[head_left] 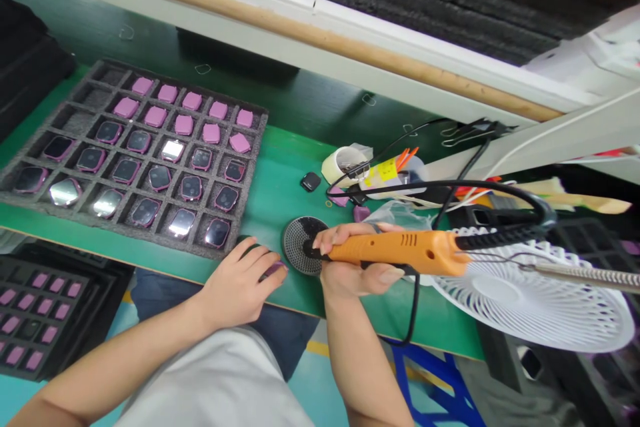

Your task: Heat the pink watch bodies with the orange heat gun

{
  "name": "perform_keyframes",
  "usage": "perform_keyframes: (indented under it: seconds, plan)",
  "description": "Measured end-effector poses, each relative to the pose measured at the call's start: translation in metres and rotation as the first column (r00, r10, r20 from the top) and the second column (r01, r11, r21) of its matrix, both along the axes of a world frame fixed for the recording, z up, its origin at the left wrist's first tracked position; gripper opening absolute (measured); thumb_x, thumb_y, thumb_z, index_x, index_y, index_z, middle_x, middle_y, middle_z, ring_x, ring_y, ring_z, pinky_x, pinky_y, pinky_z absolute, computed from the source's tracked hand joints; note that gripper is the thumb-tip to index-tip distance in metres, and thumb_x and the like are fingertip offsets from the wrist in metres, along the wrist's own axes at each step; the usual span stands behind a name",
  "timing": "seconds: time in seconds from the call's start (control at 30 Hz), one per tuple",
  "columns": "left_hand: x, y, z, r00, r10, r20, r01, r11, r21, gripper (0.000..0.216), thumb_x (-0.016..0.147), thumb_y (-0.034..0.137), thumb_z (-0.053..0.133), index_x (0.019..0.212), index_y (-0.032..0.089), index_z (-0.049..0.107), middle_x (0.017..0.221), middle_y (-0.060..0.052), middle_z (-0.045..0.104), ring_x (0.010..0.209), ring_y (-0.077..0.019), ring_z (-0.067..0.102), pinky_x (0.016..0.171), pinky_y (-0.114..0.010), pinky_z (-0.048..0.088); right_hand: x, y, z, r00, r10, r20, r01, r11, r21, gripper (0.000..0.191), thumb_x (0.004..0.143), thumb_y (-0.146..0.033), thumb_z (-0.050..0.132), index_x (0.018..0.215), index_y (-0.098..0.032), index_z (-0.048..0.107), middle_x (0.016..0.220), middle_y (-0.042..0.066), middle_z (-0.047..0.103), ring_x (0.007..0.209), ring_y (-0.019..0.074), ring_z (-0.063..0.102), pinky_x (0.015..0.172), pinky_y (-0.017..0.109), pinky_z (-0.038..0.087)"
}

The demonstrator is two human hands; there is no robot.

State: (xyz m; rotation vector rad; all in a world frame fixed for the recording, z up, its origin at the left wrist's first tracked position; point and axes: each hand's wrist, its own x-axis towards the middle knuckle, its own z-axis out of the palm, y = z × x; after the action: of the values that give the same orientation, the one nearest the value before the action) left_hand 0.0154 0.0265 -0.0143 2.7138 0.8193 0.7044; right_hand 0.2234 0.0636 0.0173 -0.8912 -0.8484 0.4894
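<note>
My right hand (350,253) is wrapped around an orange corded power tool (395,250), which looks like an electric screwdriver. Its tip end lies over a round black perforated disc (299,240) on the green bench; the very tip is hidden by my fingers. At the front edge of the bench, my left hand (245,283) curls over a small dark piece with a purple edge (273,271), mostly covered by the fingers. Just left of that hand lies a grey foam tray (200,250) holding smartwatch bodies (145,211) with dark screens, and pink-purple watch-shaped pieces (184,124) in its back rows.
A white fan grille (530,307) stands at the right, below a coil spring (585,273) and black cable (500,188). Behind the disc are a tape roll (345,163), a small black square piece (310,181) and a yellow-labelled cup (383,172). A shelf (320,17) overhangs the back.
</note>
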Motion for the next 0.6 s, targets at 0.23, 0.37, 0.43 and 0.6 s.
perform_keyframes:
  seconds: [0.23, 0.37, 0.43, 0.6]
  plan:
    - [0.0019, 0.0030, 0.0008, 0.999, 0.029, 0.040, -0.031, 0.998, 0.057, 0.028, 0.103, 0.015, 0.070, 0.130, 0.022, 0.074, 0.128, -0.008, 0.078, 0.117, -0.0265, 0.070, 0.120, -0.053, 0.051, 0.0034, -0.0037, -0.0012, 0.999, 0.046, -0.007, -0.046, 0.999, 0.014, 0.063, 0.091, -0.085, 0.068, 0.122, -0.031, 0.059, 0.072, -0.010, 0.067, 0.042, 0.0146, 0.058, 0.039, 0.029, 0.050]
    - [0.0029, 0.0035, 0.0032, 0.998, 0.034, 0.058, -0.038, 0.997, 0.067, 0.020, 0.108, 0.021, 0.069, 0.127, 0.021, 0.075, 0.126, -0.008, 0.079, 0.114, -0.0260, 0.072, 0.116, -0.051, 0.053, 0.0050, -0.0045, -0.0012, 0.998, 0.058, -0.010, -0.058, 0.998, -0.003, 0.065, 0.090, -0.087, 0.067, 0.122, -0.031, 0.059, 0.071, -0.010, 0.066, 0.041, 0.0151, 0.057, 0.038, 0.030, 0.050]
    - [0.0028, 0.0032, 0.0038, 0.998, 0.033, 0.052, -0.037, 0.997, 0.063, 0.022, 0.107, 0.021, 0.069, 0.128, 0.021, 0.075, 0.126, -0.009, 0.079, 0.114, -0.0262, 0.072, 0.116, -0.052, 0.053, 0.0049, -0.0044, -0.0020, 0.998, 0.056, -0.007, -0.056, 0.998, 0.000, 0.065, 0.090, -0.087, 0.067, 0.122, -0.031, 0.059, 0.071, -0.010, 0.066, 0.041, 0.0148, 0.057, 0.038, 0.029, 0.049]
    - [0.0003, 0.0017, 0.0022, 1.000, -0.001, 0.025, 0.001, 1.000, 0.007, 0.041, 0.096, 0.015, 0.070, 0.136, 0.018, 0.074, 0.142, -0.014, 0.074, 0.128, -0.0315, 0.068, 0.123, -0.057, 0.049, 0.0042, -0.0036, -0.0032, 0.998, 0.061, -0.013, -0.061, 0.998, -0.001, 0.064, 0.090, -0.086, 0.067, 0.121, -0.031, 0.058, 0.072, -0.009, 0.065, 0.042, 0.0145, 0.056, 0.039, 0.029, 0.049]
